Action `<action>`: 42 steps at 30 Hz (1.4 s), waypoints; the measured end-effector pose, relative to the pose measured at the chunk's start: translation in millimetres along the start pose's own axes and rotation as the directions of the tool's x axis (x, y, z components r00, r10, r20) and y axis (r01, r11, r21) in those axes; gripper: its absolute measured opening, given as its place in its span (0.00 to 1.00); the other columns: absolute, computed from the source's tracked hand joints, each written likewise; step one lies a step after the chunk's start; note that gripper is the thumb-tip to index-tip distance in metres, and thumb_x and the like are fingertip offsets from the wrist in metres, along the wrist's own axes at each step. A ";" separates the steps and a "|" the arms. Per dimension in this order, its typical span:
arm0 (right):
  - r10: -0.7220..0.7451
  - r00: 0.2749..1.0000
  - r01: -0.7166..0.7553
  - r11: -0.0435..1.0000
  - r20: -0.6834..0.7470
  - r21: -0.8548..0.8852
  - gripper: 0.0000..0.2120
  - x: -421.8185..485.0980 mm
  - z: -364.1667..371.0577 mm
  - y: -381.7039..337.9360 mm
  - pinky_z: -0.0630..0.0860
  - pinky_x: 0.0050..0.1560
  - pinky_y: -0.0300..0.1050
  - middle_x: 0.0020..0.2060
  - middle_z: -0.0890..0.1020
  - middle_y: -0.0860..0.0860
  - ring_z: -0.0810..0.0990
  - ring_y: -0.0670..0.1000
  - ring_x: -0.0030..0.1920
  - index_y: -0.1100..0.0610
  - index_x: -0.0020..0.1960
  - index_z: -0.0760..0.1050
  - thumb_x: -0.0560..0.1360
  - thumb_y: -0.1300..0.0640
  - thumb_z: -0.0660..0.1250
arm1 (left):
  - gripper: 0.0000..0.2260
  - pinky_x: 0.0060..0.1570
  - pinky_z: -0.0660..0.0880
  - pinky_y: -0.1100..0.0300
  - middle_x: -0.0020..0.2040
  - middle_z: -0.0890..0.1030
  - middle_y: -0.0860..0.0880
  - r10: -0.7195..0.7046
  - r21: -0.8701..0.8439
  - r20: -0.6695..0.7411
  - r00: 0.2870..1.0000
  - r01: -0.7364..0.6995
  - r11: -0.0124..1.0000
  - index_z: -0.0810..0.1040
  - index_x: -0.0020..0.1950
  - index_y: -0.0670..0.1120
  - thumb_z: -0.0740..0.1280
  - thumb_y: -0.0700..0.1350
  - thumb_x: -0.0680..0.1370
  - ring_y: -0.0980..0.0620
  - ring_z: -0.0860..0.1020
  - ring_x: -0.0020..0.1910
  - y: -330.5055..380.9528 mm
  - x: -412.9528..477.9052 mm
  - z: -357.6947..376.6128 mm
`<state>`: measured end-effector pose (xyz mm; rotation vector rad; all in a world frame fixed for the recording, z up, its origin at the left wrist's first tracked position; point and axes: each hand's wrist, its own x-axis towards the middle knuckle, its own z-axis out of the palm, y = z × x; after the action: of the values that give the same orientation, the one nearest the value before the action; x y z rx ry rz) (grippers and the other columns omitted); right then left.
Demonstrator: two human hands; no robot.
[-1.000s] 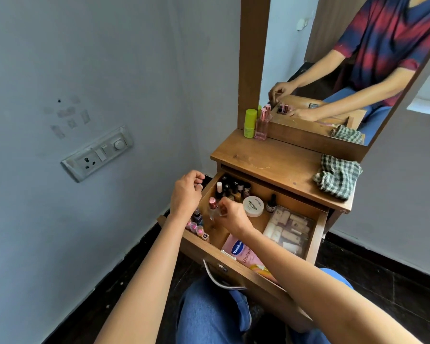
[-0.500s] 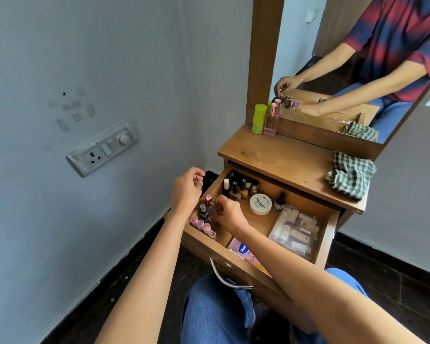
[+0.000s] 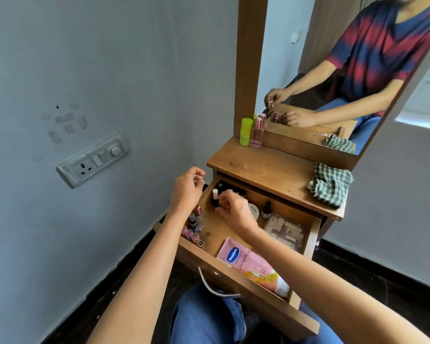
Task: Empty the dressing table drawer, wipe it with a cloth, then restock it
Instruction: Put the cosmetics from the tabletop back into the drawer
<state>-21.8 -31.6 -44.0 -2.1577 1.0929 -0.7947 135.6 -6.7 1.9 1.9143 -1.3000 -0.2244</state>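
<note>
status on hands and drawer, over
Left hand curled above left edge of open wooden drawer, grip unclear. Right hand at dark white-capped bottle, blurred. Drawer stocked; green checked cloth untouched on top.

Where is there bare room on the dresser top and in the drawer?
Tabletop: bare wood between the perfume bottle and the checked cloth. Drawer: a bare strip between the nail polishes and the Vaseline pouch; back left is crowded.

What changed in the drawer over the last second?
The right hand let go of the pink-capped bottle, leaving it upright at the left side of the drawer, and moved back to the white-capped bottle; whether it grips it is unclear. The left hand stays curled above the left rim. The checked cloth, Vaseline pouch, white jar and clear box are unmoved.
</note>
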 end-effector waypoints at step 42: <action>0.263 0.913 -0.221 0.961 -0.312 0.164 0.13 143.2 -80.3 60.3 0.73 0.44 0.42 0.43 0.80 0.48 0.77 0.47 0.42 0.56 0.52 0.76 0.72 0.52 0.73 | 0.21 0.57 0.69 0.54 0.62 0.75 0.42 0.018 -0.085 0.196 0.980 -0.001 0.996 0.70 0.67 0.43 0.68 0.48 0.77 0.43 0.73 0.62 62.2 129.2 105.3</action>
<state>-40.0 -200.0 -0.5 -1.7775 1.4068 -1.1026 93.8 -179.4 9.7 1.8497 -1.4055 -0.4671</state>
